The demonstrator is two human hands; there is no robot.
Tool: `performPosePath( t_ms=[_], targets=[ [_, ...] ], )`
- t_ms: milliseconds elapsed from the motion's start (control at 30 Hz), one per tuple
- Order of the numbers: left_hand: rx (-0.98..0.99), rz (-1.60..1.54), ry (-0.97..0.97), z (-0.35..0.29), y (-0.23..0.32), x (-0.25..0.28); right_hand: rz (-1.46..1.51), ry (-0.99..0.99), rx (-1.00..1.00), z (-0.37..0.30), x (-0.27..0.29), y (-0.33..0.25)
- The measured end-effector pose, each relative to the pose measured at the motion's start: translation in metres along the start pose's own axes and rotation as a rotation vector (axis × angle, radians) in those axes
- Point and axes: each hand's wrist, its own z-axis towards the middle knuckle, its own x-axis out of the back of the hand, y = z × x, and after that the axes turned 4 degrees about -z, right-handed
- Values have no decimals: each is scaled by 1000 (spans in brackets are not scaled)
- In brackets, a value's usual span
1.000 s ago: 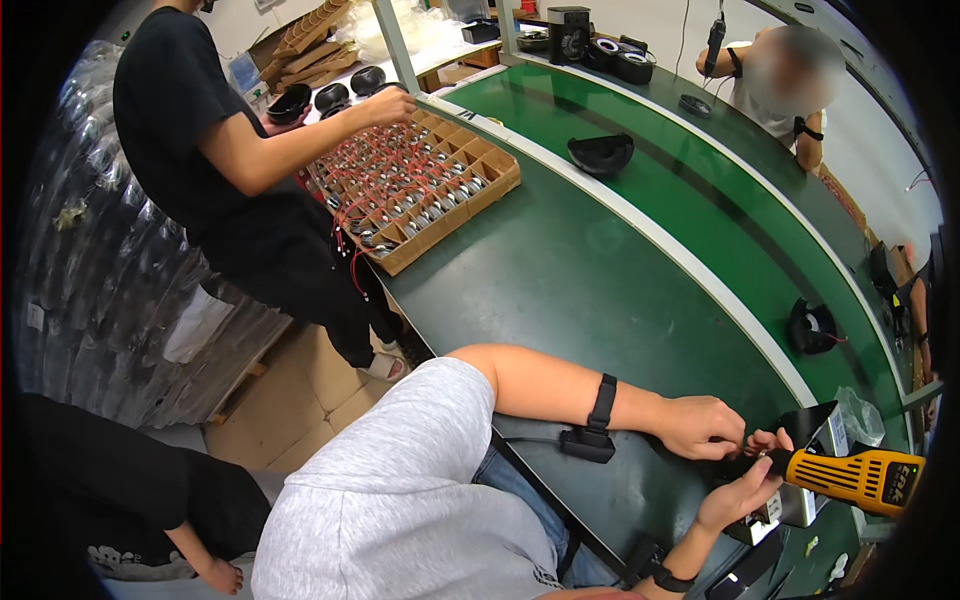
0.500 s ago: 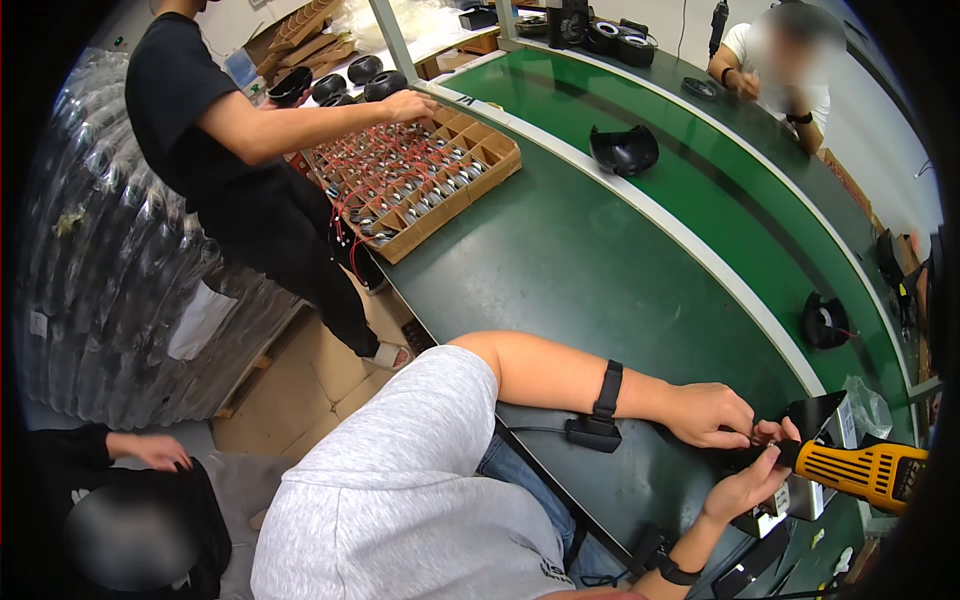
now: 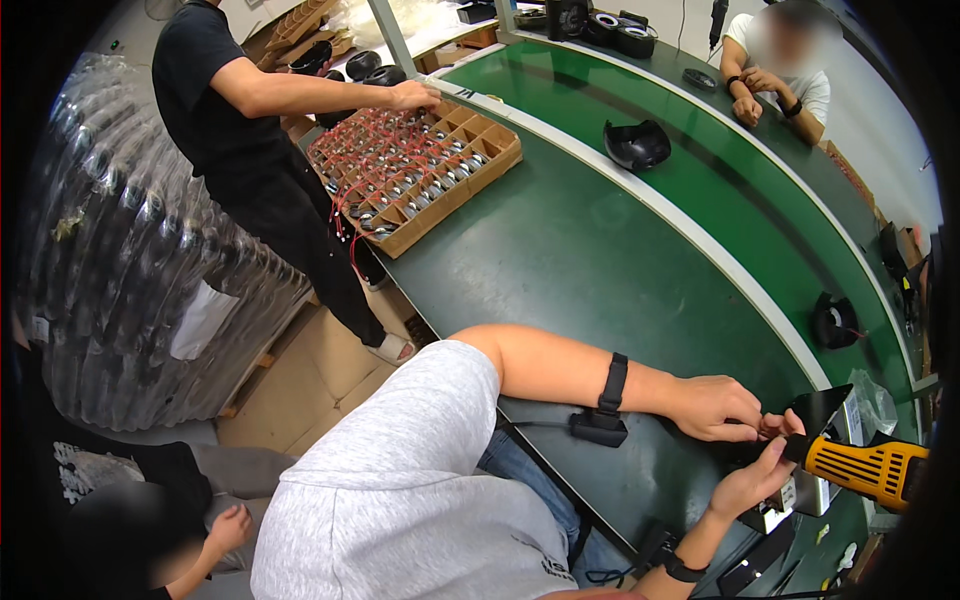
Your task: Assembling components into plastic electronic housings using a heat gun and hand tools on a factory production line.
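My left hand (image 3: 716,408) is closed, its fingertips bunched close to the black nose of a yellow power tool (image 3: 865,470). My right hand (image 3: 752,484) comes up from below, thumb and fingers pinched together right at that nose. Whatever lies between the fingers of either hand is too small and covered to make out. The yellow tool lies level, with vent slots along its body, and its rear reaches the dark rim of the picture. Under and behind the hands stand a black panel (image 3: 826,405) and a pale box-like device (image 3: 775,508).
A divided cardboard box (image 3: 450,205) of round metal parts with red wires sits on the green table, a standing co-worker's hand above it. Black housings (image 3: 637,146) lie on the green conveyor. Another person sits across it, another at lower left. Clear plastic (image 3: 873,402) lies beside the tool.
Both my hands keep their pinch near the tool's nose, shifting only slightly. The conveyor's housings sit a little further right. The person across has brought both hands together; the lower-left person has shifted posture.
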Motion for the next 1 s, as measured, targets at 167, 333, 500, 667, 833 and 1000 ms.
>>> performPosePath(
  t_ms=[167,333,500,667,833,1000],
  targets=[
    [26,8,-6,-3,-4,-3,-6,-14,-1,1,2,2],
    [110,-6,-61,-1,3,2,-31,-23,-2,-1,3,8],
    [12,-5,-21,2,1,-1,-41,2,32,1,1,0],
    [45,18,-29,0,0,-1,-28,-19,-28,1,3,5],
    [147,-23,-77,0,10,1,25,-44,-60,0,5,2],
    [51,33,-35,1,3,1,-58,-48,13,4,2,-3]
  ],
)
